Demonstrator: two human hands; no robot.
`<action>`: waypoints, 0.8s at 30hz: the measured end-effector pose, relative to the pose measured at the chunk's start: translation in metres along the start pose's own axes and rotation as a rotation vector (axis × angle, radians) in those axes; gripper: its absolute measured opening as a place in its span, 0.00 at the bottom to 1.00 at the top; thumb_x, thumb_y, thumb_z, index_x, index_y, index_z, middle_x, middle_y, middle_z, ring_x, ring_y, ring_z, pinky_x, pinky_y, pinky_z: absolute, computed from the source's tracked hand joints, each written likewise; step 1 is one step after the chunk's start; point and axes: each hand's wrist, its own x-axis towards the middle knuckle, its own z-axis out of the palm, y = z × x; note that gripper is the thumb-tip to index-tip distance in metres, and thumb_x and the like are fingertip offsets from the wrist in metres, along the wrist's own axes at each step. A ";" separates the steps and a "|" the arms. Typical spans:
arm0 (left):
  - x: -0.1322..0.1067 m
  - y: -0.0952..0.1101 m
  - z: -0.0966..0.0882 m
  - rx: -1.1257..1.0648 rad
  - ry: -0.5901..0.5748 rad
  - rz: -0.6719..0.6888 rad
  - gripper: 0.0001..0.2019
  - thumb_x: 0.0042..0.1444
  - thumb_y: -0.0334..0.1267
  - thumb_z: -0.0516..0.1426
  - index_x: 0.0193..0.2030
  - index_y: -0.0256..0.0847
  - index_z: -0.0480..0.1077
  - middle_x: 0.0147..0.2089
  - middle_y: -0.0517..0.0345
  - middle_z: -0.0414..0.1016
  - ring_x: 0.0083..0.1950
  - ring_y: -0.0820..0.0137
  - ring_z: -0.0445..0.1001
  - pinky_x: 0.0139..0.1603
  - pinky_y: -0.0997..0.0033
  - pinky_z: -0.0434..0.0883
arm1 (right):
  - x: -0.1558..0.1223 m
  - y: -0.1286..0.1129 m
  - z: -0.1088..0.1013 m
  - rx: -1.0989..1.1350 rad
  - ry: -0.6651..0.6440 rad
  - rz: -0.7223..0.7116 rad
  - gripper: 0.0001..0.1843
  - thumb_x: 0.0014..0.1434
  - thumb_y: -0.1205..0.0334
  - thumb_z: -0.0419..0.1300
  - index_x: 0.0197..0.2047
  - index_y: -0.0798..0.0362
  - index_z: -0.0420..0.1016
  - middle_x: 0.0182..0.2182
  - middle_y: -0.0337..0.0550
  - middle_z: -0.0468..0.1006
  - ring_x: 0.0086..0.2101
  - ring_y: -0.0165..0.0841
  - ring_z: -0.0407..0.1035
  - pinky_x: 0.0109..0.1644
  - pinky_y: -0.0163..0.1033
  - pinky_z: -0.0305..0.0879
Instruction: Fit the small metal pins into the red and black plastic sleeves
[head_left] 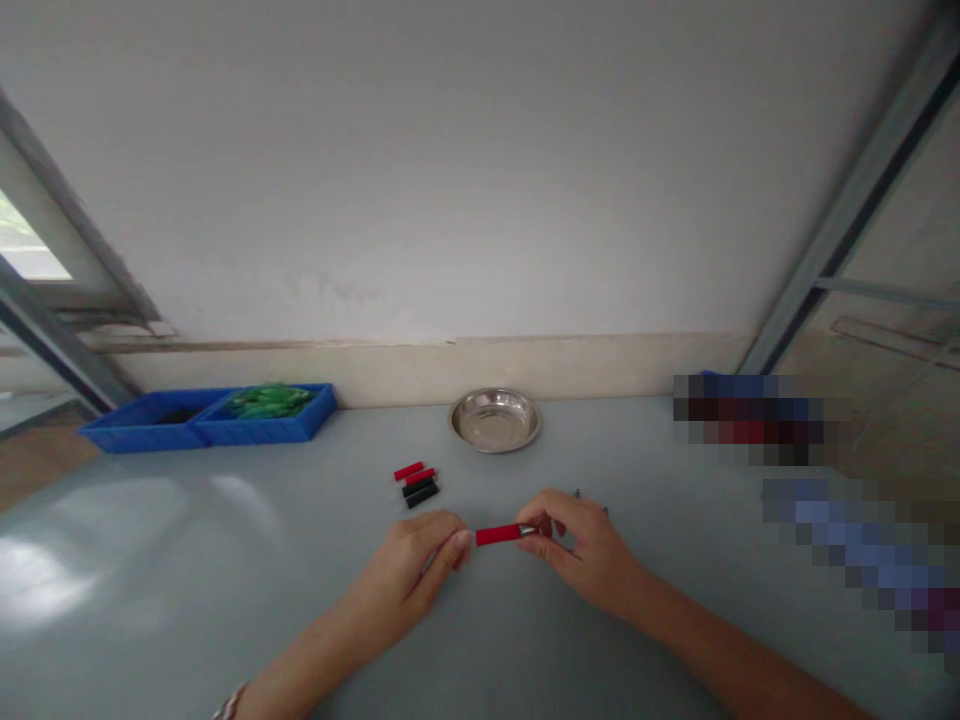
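Observation:
My right hand (581, 545) pinches the silver end of a short red tube (498, 535) and holds it level just above the grey table (187, 560). My left hand (420, 565) is curled, its fingertips touching the tube's left end; a thin grey piece seems to lie inside its fingers. Beyond the hands lie two small red sleeves (414, 471) and two black sleeves (420, 491) in a tight group.
A round steel dish (495, 419) stands at the back by the wall. Two blue trays sit at the back left: one (274, 413) holds green parts, the other (146, 420) dark parts. A blurred-out area covers the right side.

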 end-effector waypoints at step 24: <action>0.005 -0.006 0.008 -0.622 -0.178 -0.381 0.27 0.55 0.56 0.43 0.16 0.37 0.61 0.13 0.64 0.58 0.16 0.78 0.52 0.19 0.77 0.50 | -0.001 -0.005 0.007 0.541 -0.089 0.289 0.12 0.58 0.51 0.51 0.37 0.52 0.59 0.21 0.35 0.69 0.24 0.27 0.64 0.29 0.33 0.59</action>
